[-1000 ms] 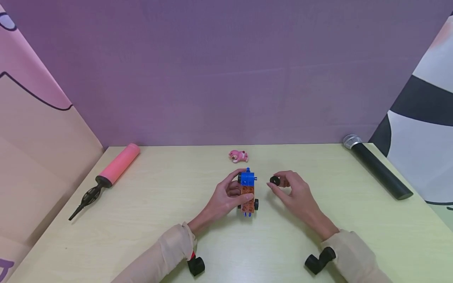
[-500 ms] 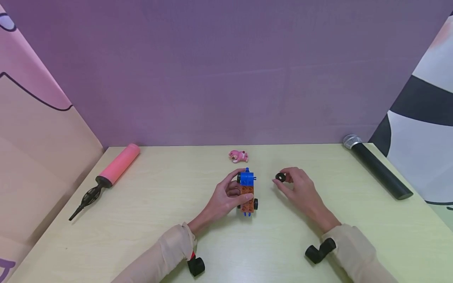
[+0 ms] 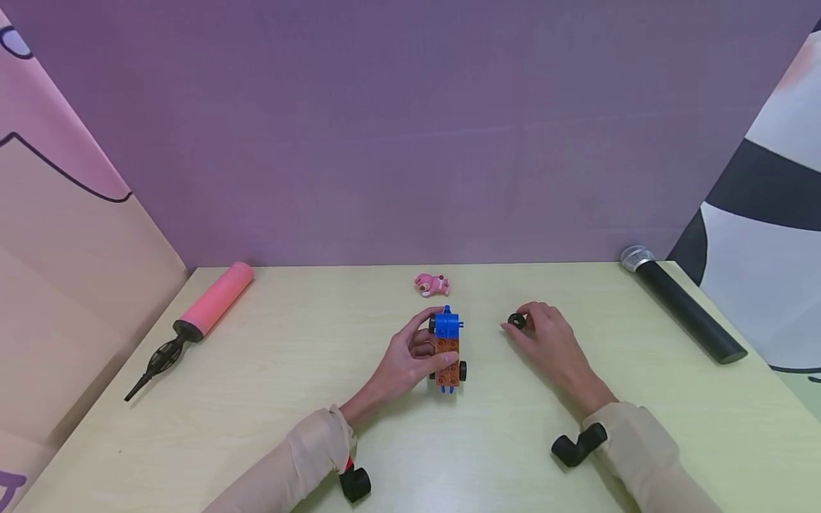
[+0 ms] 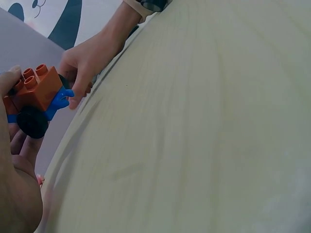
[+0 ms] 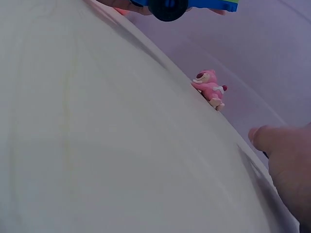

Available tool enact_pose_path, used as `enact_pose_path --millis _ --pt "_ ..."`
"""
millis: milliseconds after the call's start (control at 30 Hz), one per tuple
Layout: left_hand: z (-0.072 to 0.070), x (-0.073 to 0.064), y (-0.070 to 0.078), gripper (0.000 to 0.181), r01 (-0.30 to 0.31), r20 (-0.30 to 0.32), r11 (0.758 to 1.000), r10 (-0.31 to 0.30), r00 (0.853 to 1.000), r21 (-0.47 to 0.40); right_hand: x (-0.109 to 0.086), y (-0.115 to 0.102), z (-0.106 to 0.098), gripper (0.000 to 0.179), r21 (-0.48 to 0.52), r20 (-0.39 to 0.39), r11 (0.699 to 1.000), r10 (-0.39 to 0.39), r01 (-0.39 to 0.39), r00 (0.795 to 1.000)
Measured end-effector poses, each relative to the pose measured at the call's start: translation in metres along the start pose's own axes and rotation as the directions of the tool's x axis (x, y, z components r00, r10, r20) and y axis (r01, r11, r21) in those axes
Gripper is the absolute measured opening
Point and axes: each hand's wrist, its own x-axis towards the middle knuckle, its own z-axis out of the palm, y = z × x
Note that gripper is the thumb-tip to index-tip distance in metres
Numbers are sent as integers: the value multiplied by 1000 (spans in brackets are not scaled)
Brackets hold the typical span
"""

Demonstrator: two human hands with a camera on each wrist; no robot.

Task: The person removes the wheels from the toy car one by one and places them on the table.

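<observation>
At frame centre, the left hand (image 3: pixel 410 360) curls its fingers round the toy car (image 3: pixel 448 349), which stands on the surface (image 3: pixel 269 399). Just right of it, the right hand (image 3: pixel 545 338) pinches a black wheel (image 3: pixel 516 321) at its fingertips, low over the surface. A pink bear (image 3: pixel 432 283) lies above the car.
</observation>
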Motion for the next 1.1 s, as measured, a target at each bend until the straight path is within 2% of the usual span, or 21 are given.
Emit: enact_pose_path --millis 200,433,833,1100 --pt "-1 0 -1 71 6 -2 1000 -6 1000 -5 2 4 1 32 -19 -3 1000 15 -15 1000" --pt "-1 -1 0 71 2 2 1000 -2 1000 -9 2 2 -1 36 -22 35 998 64 -63 997" --pt "-1 0 -2 71 6 6 1000 -6 1000 6 3 6 1 38 -101 23 993 57 -55 998" --pt "0 0 -2 70 3 4 1000 -3 1000 14 3 6 0 39 -118 23 992 57 -54 998"
